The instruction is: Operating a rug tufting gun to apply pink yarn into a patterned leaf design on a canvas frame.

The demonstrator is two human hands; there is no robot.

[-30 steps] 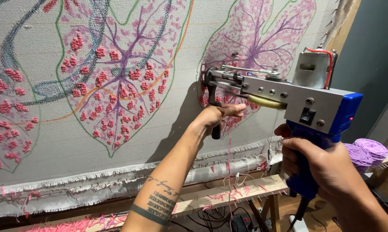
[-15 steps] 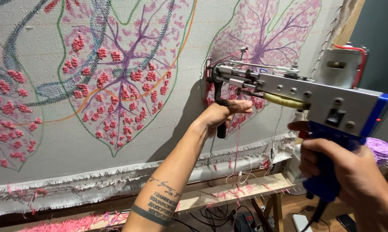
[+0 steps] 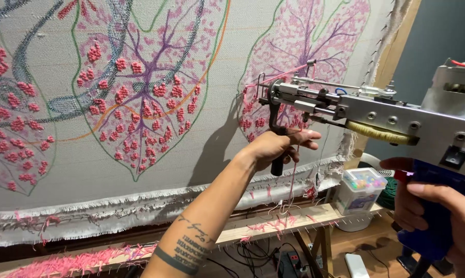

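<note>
Across the stretched backing cloth (image 3: 201,154), tufted pink leaves. At centre, left hand (image 3: 273,146), grip wrapped tight round the black front handle (image 3: 278,154) of the tufting gun (image 3: 376,116), needle end pressed to the right-hand leaf (image 3: 304,46). Pink yarn (image 3: 293,175) trailing down past the knuckles toward the wooden frame rail (image 3: 273,229). Far right, right hand (image 3: 443,206), grip closed round the blue rear handle (image 3: 433,221). Below, a clear tub of coloured bits (image 3: 361,188).

Risk, as judged: loose yarn snagging on fingers and pulling stitches out; uneven pressure skidding the needle off the drawn line or tearing cloth.

Against half a second back: gun sitting slightly lower, right hand partly cut off by the edge.
</note>
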